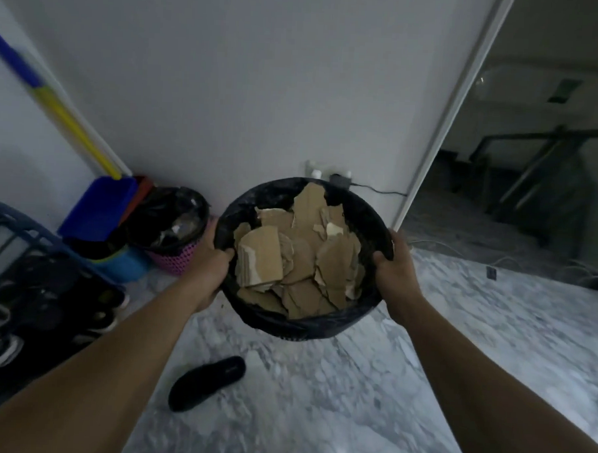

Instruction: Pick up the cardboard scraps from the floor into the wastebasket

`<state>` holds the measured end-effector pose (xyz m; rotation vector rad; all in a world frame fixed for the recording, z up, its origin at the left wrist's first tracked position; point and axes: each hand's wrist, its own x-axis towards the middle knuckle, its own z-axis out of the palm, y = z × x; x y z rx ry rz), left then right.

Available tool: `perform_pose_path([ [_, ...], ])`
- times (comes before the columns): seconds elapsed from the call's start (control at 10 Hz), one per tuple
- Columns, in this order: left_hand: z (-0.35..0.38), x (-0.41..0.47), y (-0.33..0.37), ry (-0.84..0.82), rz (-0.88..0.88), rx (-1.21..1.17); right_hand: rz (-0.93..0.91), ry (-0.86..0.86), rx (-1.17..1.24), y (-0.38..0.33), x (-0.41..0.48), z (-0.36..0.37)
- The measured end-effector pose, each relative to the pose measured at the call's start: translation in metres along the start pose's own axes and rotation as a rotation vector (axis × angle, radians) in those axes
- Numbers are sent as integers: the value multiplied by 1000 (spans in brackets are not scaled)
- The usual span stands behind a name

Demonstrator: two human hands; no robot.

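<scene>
A round wastebasket (307,324) lined with a black bag is held up above the marble floor, in front of the white wall. It is filled with several torn brown cardboard scraps (296,257). My left hand (210,256) grips the rim on the left side, thumb inside the bag. On the right side my right hand (395,264) grips the rim the same way. Both forearms stretch forward from the bottom of the frame.
A pink mesh bin (174,227) with a black bag stands at the wall, left of the basket. Beside it are a blue dustpan (96,203) and a yellow-blue broom handle (56,113). A shoe rack (30,296) fills the left. A black slipper (207,381) lies on the floor. A doorway (515,184) opens on the right.
</scene>
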<state>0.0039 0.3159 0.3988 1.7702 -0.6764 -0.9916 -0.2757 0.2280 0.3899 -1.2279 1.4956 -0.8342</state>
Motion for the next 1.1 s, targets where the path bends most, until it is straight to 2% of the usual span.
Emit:
perform_pose_path([
  [0.3,79,205,-202,-75,-54,11,46,156,-49,200,138,91],
  [0.5,142,286,-331,-124,-42,100,61,224,-47,341,213,132],
  [0.6,161,322,-374,-105,-7,148,48,272,-18,390,240,154],
  [0.7,175,355,-387,-108,91,172,-11,313,-27,411,270,161],
  [0.9,184,396,-386,-133,112,167,4,282,-98,413,310,167],
  [1.0,181,397,-375,-209,121,202,43,224,-117,405,313,163],
  [1.1,164,379,-367,-193,-87,134,261,151,-139,395,295,152],
])
